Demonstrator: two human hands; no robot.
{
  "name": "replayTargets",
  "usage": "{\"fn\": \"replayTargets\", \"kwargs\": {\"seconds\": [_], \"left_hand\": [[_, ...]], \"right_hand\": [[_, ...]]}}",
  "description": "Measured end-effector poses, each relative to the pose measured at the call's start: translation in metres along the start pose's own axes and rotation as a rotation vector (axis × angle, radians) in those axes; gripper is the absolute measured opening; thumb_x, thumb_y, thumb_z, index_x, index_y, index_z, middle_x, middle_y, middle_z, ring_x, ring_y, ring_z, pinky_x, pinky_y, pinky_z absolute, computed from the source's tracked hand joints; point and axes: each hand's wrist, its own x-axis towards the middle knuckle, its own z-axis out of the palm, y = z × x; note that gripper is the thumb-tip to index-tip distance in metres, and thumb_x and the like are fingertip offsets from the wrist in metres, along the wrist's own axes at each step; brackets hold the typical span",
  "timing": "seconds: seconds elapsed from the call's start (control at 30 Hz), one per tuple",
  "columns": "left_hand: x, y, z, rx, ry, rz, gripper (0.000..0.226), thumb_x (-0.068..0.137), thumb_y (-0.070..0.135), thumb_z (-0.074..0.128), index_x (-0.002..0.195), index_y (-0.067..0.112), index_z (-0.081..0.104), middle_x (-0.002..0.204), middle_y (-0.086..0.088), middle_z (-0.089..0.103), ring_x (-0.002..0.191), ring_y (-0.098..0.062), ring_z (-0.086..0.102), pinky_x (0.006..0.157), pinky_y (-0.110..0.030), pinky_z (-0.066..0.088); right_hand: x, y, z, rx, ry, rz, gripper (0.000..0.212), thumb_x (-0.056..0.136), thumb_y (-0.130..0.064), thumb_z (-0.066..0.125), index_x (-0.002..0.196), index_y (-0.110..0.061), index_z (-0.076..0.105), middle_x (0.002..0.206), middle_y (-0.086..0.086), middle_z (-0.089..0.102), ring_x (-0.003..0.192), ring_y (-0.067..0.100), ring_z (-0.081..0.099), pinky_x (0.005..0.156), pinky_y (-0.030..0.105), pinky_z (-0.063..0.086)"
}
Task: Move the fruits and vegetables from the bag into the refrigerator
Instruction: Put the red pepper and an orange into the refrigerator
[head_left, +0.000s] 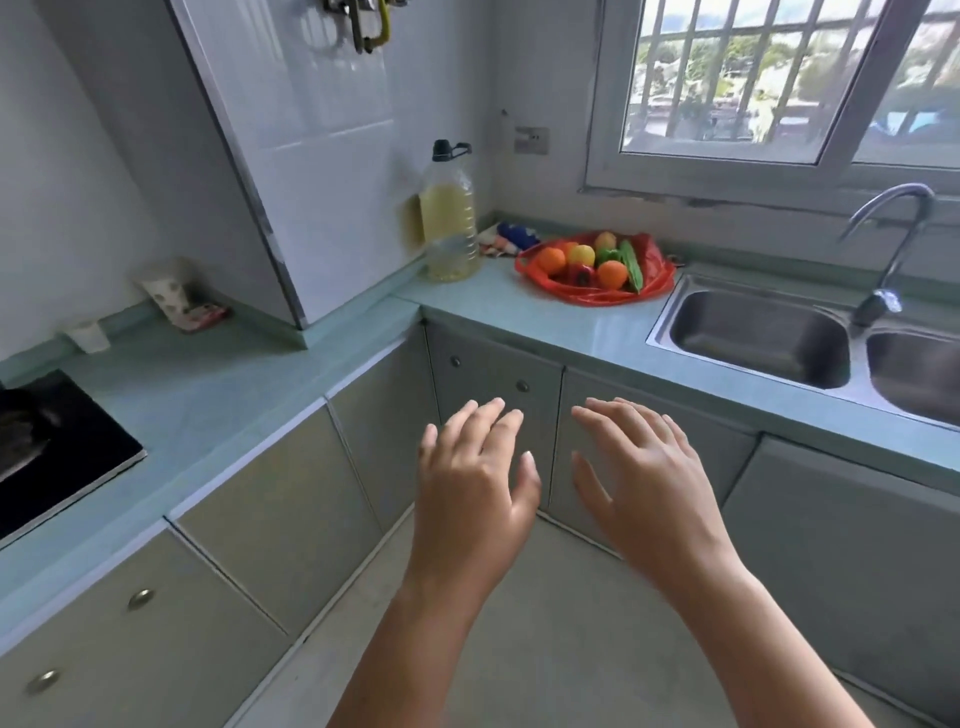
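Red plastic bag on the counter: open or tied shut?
Open. The red plastic bag lies spread flat, exposing oranges, a green cucumber and other produce.

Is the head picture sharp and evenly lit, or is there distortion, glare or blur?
Head view: wide-angle bending curves the window frame and counter edges; daylight gives glare on the white tiles; the red bag of fruit is fairly sharp; far-left corner items look soft.

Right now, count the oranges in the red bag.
2. One orange lies at the left edge of the red bag; the other orange sits front centre, beside the green vegetable. More may be hidden underneath.
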Motion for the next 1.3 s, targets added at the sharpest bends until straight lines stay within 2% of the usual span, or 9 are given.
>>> {"fn": "replayTargets", "kwargs": {"seconds": [0.2, 0.4, 0.47, 0.63, 0.7, 0.8, 0.9, 1.03, 1.3], "left_hand": [[0.066, -0.038, 0.072, -0.087, -0.014, 0.013, 0.041, 0.079, 0.03, 0.043, 0.107, 0.01, 0.066, 0.113, -0.008, 0.066, 0.107, -0.028, 0.06, 0.091, -0.055, 0.041], [0.163, -0.095, 0.137, -0.163, -0.042, 0.017, 0.042, 0.081, 0.032, 0.042, 0.11, 0.01, 0.065, 0.115, -0.009, 0.065, 0.109, -0.029, 0.059, 0.095, -0.054, 0.038], [0.198, -0.113, 0.153, -0.18, -0.052, 0.017, 0.043, 0.082, 0.032, 0.042, 0.111, 0.01, 0.064, 0.117, -0.009, 0.064, 0.111, -0.029, 0.058, 0.096, -0.053, 0.037], [0.265, -0.143, 0.197, -0.2, -0.092, 0.035, 0.045, 0.084, 0.034, 0.04, 0.116, 0.011, 0.061, 0.121, -0.008, 0.062, 0.116, -0.027, 0.055, 0.099, -0.052, 0.037], [0.281, -0.148, 0.219, -0.208, -0.134, 0.032, 0.046, 0.084, 0.035, 0.04, 0.117, 0.011, 0.061, 0.122, -0.008, 0.062, 0.116, -0.027, 0.054, 0.1, -0.051, 0.037], [0.304, -0.15, 0.254, -0.234, -0.191, 0.052, 0.047, 0.083, 0.035, 0.039, 0.116, 0.01, 0.061, 0.121, -0.008, 0.062, 0.116, -0.026, 0.055, 0.098, -0.051, 0.039], [0.336, -0.149, 0.296, -0.248, -0.234, 0.074, 0.047, 0.084, 0.035, 0.039, 0.117, 0.01, 0.061, 0.12, -0.008, 0.063, 0.115, -0.026, 0.056, 0.097, -0.049, 0.04], [0.383, -0.142, 0.359, -0.271, -0.292, 0.077, 0.047, 0.083, 0.035, 0.039, 0.118, 0.011, 0.06, 0.121, -0.007, 0.061, 0.115, -0.025, 0.055, 0.098, -0.047, 0.041], [0.473, -0.132, 0.466, -0.33, -0.367, 0.06, 0.048, 0.082, 0.037, 0.04, 0.118, 0.012, 0.061, 0.125, -0.007, 0.059, 0.12, -0.027, 0.05, 0.1, -0.055, 0.038]], "right_hand": [[0.059, 0.045, 0.047, -0.071, 0.007, 0.057, 0.043, 0.08, -0.033, 0.04, 0.108, -0.011, 0.064, 0.11, 0.006, 0.066, 0.104, 0.03, 0.061, 0.087, 0.051, 0.048], [0.164, 0.069, 0.11, -0.125, 0.015, 0.065, 0.038, 0.079, -0.031, 0.045, 0.104, -0.01, 0.066, 0.104, 0.007, 0.068, 0.097, 0.03, 0.062, 0.081, 0.048, 0.052], [0.206, 0.075, 0.125, -0.107, 0.024, 0.051, 0.04, 0.079, -0.03, 0.045, 0.105, -0.009, 0.066, 0.105, 0.008, 0.067, 0.099, 0.03, 0.062, 0.082, 0.049, 0.051], [0.281, 0.095, 0.161, -0.137, 0.068, 0.052, 0.044, 0.08, -0.032, 0.041, 0.108, -0.008, 0.065, 0.107, 0.006, 0.067, 0.101, 0.027, 0.06, 0.086, 0.04, 0.047], [0.295, 0.11, 0.176, -0.138, 0.06, 0.069, 0.044, 0.08, -0.032, 0.042, 0.108, -0.008, 0.065, 0.106, 0.007, 0.067, 0.101, 0.028, 0.061, 0.085, 0.043, 0.048], [0.313, 0.143, 0.195, -0.141, 0.055, 0.124, 0.044, 0.079, -0.032, 0.042, 0.107, -0.007, 0.065, 0.105, 0.008, 0.067, 0.1, 0.03, 0.062, 0.083, 0.047, 0.05], [0.338, 0.181, 0.211, -0.15, 0.063, 0.156, 0.042, 0.08, -0.032, 0.042, 0.107, -0.008, 0.065, 0.106, 0.007, 0.067, 0.1, 0.03, 0.061, 0.083, 0.046, 0.048], [0.374, 0.24, 0.234, -0.162, 0.062, 0.197, 0.037, 0.076, -0.025, 0.056, 0.109, -0.009, 0.065, 0.106, 0.006, 0.067, 0.101, 0.031, 0.061, 0.084, 0.046, 0.048], [0.432, 0.355, 0.271, -0.135, -0.008, 0.265, 0.035, 0.074, -0.023, 0.058, 0.105, -0.009, 0.065, 0.101, 0.006, 0.067, 0.096, 0.032, 0.062, 0.079, 0.053, 0.052]]}}
